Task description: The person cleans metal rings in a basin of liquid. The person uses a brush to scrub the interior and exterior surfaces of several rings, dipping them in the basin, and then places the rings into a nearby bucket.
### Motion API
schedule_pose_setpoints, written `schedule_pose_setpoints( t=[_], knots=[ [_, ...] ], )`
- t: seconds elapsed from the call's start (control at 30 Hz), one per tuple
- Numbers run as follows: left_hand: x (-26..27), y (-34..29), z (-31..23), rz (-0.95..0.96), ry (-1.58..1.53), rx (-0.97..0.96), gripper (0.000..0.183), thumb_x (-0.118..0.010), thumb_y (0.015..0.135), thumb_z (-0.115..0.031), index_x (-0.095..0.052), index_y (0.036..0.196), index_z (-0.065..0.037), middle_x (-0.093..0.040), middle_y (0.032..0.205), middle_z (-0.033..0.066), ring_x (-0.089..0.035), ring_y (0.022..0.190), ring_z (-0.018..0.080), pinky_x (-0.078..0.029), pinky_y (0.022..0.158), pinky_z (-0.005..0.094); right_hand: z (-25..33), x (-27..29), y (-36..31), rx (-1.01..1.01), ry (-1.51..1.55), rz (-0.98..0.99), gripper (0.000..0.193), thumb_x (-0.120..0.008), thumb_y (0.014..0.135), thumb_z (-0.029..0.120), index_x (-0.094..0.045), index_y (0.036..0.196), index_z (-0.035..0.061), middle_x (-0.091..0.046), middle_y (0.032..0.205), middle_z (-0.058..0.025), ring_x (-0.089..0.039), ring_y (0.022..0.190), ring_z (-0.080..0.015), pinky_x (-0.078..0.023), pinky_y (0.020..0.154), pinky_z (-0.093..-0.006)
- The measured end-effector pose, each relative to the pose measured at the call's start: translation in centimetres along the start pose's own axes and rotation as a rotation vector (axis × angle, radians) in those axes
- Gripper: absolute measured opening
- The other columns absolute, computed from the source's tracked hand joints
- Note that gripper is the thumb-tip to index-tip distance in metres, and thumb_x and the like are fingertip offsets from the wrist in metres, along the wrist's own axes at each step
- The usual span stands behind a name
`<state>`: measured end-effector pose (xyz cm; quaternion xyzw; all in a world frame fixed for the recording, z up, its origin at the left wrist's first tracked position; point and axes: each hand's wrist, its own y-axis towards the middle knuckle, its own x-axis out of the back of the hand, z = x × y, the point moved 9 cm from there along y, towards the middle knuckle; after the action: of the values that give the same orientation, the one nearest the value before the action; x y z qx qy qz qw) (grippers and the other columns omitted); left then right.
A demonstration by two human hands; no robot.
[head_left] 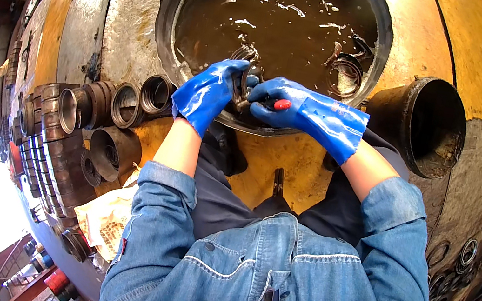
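Cleaning seemed the step: blue-gloved left hand [208,88] grasped a dark, round metal part [239,90], blue-gloved right hand [282,91] clasped a red-handled tool [282,104]; next move needed, I judged, steady grip.

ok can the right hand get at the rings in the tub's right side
Probably yes: the rings lie close by, with only murky water showing between, though the right hand is closed around a red-ended object, so its grip may need freeing first.
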<state>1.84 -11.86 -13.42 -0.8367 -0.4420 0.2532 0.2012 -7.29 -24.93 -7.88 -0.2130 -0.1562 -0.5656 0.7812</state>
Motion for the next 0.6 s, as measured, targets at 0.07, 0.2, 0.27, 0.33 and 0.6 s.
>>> schedule_pose_setpoints(
  t=[0.07, 0.2, 0.27, 0.33, 0.6],
  knots=[
    [-0.8, -1.0, -0.2, 0.05, -0.003, -0.002, 0.04, -0.057, 0.107, -0.026, -0.068, 0.134, 0.002, -0.076, 0.121, 0.0136, -0.073, 0.108, 0.0252, -0.057, 0.098, 0.038, 0.1, -0.6, -0.6, -0.006, -0.02, 0.044, 0.029, -0.073, 0.093, 0.03, -0.08, 0.116, 0.0139, -0.077, 0.111, -0.0175, -0.073, 0.107, -0.0346, -0.059, 0.095, -0.0439],
    [-1.6, -1.3, -0.2, 0.077, -0.017, 0.002, 0.036, -0.056, 0.108, -0.019, -0.066, 0.135, 0.004, -0.076, 0.12, 0.0158, -0.074, 0.105, 0.0238, -0.059, 0.095, 0.0347, -0.1, -1.0, -0.7, -0.06, -0.025, 0.141, 0.025, -0.071, 0.09, 0.032, -0.081, 0.105, 0.0142, -0.077, 0.108, -0.0156, -0.073, 0.105, -0.0356, -0.059, 0.092, -0.0455],
    [-1.6, -1.2, 0.0, 0.077, -0.034, 0.011, 0.041, -0.056, 0.109, -0.021, -0.061, 0.139, 0.007, -0.073, 0.127, 0.0216, -0.073, 0.111, 0.0276, -0.06, 0.098, 0.0374, -0.7, -1.3, -0.7, -0.134, -0.088, 0.22, 0.026, -0.072, 0.09, 0.033, -0.08, 0.109, 0.0162, -0.078, 0.111, -0.0133, -0.074, 0.106, -0.0338, -0.059, 0.092, -0.0447],
    [-1.3, -0.7, 0.3, 0.091, -0.067, 0.015, 0.042, -0.056, 0.109, -0.02, -0.06, 0.141, 0.007, -0.073, 0.128, 0.0217, -0.072, 0.11, 0.0273, -0.06, 0.098, 0.0385, -1.9, -1.8, -0.4, -0.282, -0.202, 0.368, 0.026, -0.071, 0.09, 0.034, -0.08, 0.106, 0.0163, -0.078, 0.109, -0.0127, -0.074, 0.104, -0.0336, -0.059, 0.09, -0.0447],
    [-5.3, 0.0, -0.1, 0.179, -0.037, 0.15, 0.04, -0.055, 0.109, -0.026, -0.071, 0.135, -0.001, -0.076, 0.107, 0.0031, -0.058, 0.078, 0.0068, -0.053, 0.073, 0.0277, -6.4, 5.7, -0.9, -0.594, -0.452, -0.016, 0.035, -0.069, 0.085, 0.037, -0.079, 0.105, 0.0098, -0.078, 0.107, -0.02, -0.074, 0.107, -0.0392, -0.06, 0.093, -0.0478]
  ],
)
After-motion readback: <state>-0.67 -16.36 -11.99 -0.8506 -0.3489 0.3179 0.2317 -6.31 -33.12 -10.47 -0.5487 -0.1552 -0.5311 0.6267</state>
